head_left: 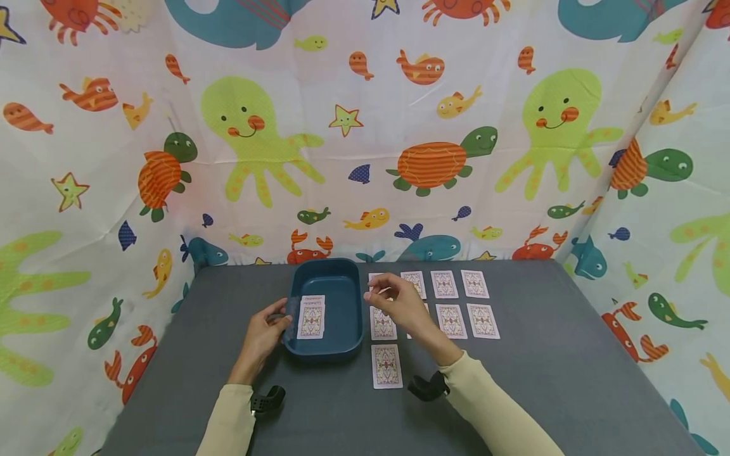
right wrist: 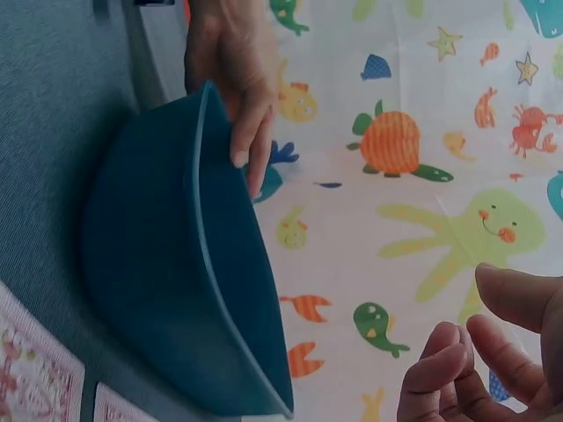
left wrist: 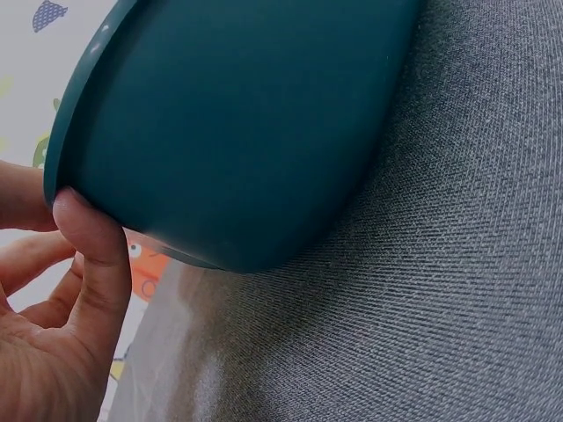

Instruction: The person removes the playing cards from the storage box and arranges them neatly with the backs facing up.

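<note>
A dark blue-teal plastic bin (head_left: 352,329) stands on the table. Its left rim is pinched between the thumb and fingers of my left hand (head_left: 261,335); the left wrist view shows the thumb (left wrist: 92,233) against the outer wall. Inside the bin lies a small overlapping stack of patterned playing cards (head_left: 310,320), backs up. My right hand (head_left: 402,305) hovers just right of the bin, over the laid-out cards, its fingers loosely bent. Nothing shows between its fingertips in the right wrist view. Beneath it, one playing card (head_left: 383,324) lies back up, while others are partly hidden by the hand.
Right of the bin, several playing cards (head_left: 483,321) lie in two rows, backs up. A single playing card (head_left: 386,367) lies nearer the front. A curtain (head_left: 342,158) printed with sea animals hangs behind the grey table (head_left: 542,380) and along both sides.
</note>
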Demonstrator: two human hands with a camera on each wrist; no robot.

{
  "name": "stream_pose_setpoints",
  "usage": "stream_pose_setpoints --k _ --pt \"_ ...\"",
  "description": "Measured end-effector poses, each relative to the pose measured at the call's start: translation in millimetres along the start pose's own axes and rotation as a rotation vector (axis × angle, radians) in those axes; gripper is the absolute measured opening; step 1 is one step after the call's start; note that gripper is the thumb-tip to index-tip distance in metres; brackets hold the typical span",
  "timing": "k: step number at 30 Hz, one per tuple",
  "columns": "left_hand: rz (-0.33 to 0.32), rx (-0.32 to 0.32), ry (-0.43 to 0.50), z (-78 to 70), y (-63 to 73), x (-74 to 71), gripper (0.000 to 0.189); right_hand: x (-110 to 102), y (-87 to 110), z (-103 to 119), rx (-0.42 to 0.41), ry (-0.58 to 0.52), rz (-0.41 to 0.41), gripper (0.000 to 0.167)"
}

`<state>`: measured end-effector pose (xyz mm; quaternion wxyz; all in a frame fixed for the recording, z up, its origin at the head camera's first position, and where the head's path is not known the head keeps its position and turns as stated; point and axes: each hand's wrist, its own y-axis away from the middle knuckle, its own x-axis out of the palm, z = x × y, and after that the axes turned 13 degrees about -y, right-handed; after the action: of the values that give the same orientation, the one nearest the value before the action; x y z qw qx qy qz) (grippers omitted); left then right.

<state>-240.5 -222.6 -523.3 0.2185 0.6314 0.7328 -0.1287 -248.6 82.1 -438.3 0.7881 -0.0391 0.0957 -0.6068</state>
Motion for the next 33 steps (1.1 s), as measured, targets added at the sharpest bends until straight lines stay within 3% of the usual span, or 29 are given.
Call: stream_pose_setpoints --k 17,33 --pt "-0.001 0.002 0.009 1.0 -0.2 0.4 0.049 44.0 -13.1 -1.0 0.048 -0.053 0.079 0.026" --pt "-0.004 -0.011 0.015 -0.4 0.0 1.1 0.050 78.2 -44.2 -26.8 0.135 0.068 0.100 0.034"
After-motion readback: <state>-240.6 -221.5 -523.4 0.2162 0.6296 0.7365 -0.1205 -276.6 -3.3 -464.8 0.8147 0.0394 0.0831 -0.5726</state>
